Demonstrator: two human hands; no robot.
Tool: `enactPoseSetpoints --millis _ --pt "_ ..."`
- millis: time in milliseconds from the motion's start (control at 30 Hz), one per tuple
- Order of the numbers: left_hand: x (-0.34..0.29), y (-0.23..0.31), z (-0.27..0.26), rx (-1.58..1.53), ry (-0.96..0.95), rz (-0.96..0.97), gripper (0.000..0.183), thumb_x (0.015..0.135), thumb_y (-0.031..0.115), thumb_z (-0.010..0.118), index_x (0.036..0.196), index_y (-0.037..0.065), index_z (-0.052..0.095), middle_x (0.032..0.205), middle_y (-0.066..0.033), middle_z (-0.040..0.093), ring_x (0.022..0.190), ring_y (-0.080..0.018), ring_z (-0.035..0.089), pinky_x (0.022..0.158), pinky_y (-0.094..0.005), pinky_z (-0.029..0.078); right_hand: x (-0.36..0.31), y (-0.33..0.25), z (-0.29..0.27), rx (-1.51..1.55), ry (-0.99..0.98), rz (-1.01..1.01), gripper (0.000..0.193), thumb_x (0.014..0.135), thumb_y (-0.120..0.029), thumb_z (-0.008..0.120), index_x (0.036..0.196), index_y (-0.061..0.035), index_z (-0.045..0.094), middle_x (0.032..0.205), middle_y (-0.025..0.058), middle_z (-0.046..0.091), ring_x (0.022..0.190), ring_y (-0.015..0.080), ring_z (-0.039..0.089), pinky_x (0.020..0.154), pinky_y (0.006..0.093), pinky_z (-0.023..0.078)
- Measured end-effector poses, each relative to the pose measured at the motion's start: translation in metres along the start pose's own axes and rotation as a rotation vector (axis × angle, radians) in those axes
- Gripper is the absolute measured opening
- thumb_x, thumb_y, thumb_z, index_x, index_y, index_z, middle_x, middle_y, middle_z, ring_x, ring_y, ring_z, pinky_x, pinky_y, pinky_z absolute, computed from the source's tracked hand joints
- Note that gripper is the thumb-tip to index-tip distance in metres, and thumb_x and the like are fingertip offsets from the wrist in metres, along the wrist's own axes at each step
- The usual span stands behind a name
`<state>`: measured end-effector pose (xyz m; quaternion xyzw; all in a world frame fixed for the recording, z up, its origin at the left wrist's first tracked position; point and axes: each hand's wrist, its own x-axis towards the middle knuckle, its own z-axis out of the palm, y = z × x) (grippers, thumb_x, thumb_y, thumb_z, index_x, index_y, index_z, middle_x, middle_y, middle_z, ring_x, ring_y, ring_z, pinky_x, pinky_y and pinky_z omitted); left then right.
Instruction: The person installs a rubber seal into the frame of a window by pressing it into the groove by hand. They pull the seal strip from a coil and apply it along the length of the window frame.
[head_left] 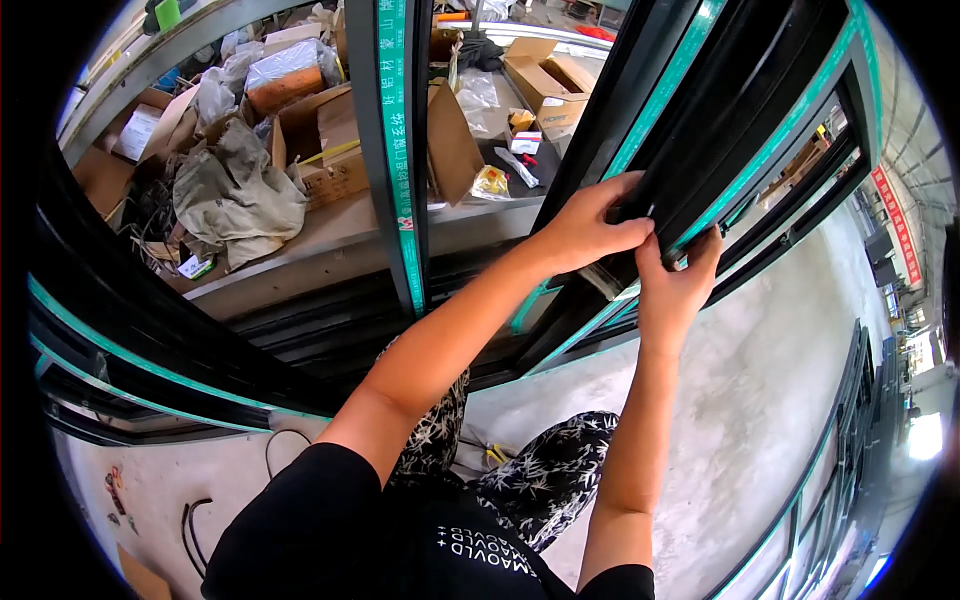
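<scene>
A black metal window frame with green protective tape stands tilted in front of me at the right. My left hand is closed on its dark inner edge, thumb pointing right. Just beside it, my right hand grips the green-taped outer edge between thumb and curled fingers. The two thumbs almost touch over the dark profile. Whether a thin strip lies pinched between them is too dark to tell. A pale, worn end piece shows just below my left hand.
Behind a taped upright bar, a bench holds a crumpled grey cloth, an opened cardboard box and plastic bags. More frames stand at the left. On the floor lie black curved strips and a yellow-handled tool.
</scene>
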<state>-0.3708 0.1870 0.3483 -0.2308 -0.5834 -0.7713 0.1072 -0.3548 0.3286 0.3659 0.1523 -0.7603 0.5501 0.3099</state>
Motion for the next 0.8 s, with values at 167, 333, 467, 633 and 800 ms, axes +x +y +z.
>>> enactPoseSetpoints --millis 167,333,467,633,800 --pt "0.007 -0.006 -0.009 0.019 -0.015 -0.046 0.021 0.092 0.016 0.070 0.102 -0.001 0.066 0.084 0.0023 0.062 0.077 -0.0053 0.053 0.066 -0.0253 0.044 0.001 0.002 0.008 -0.188 0.047 -0.055 0.070 0.081 -0.017 0.081 0.135 0.0084 0.044 0.108 0.0203 0.066 0.091 0.0297 0.066 0.085 0.0367 0.052" --pt "0.006 -0.007 -0.008 -0.041 -0.049 -0.049 0.027 0.094 0.016 0.070 0.114 -0.001 0.065 0.093 0.0004 0.064 0.085 -0.0057 0.054 0.073 -0.0265 0.047 -0.003 0.007 0.003 -0.092 0.017 -0.030 0.082 0.079 -0.015 0.081 0.144 0.0078 0.038 0.117 0.0219 0.064 0.100 0.0305 0.065 0.091 0.0378 0.052" --pt "-0.005 -0.011 -0.011 0.028 -0.084 -0.109 0.036 0.095 0.016 0.069 0.127 0.001 0.062 0.099 -0.0010 0.064 0.089 -0.0081 0.055 0.078 -0.0269 0.047 -0.015 0.019 -0.002 -0.084 -0.042 -0.022 0.084 0.081 -0.014 0.079 0.150 0.0074 0.035 0.124 0.0222 0.062 0.108 0.0299 0.065 0.093 0.0376 0.053" --pt "-0.007 -0.023 -0.014 0.088 -0.080 -0.106 0.035 0.096 0.017 0.069 0.126 0.001 0.062 0.100 0.0000 0.064 0.091 -0.0070 0.055 0.080 -0.0261 0.047 -0.017 0.014 0.004 -0.190 -0.016 -0.018 0.080 0.084 -0.015 0.077 0.148 0.0090 0.036 0.127 0.0196 0.061 0.108 0.0249 0.063 0.092 0.0348 0.053" --pt "-0.012 -0.022 -0.013 -0.051 -0.125 -0.080 0.053 0.097 0.022 0.072 0.141 0.000 0.054 0.118 -0.0005 0.064 0.106 -0.0059 0.055 0.092 -0.0258 0.049 -0.019 0.012 0.001 -0.193 -0.019 -0.054 0.078 0.086 -0.018 0.075 0.149 0.0081 0.036 0.128 0.0211 0.061 0.108 0.0276 0.063 0.095 0.0345 0.051"
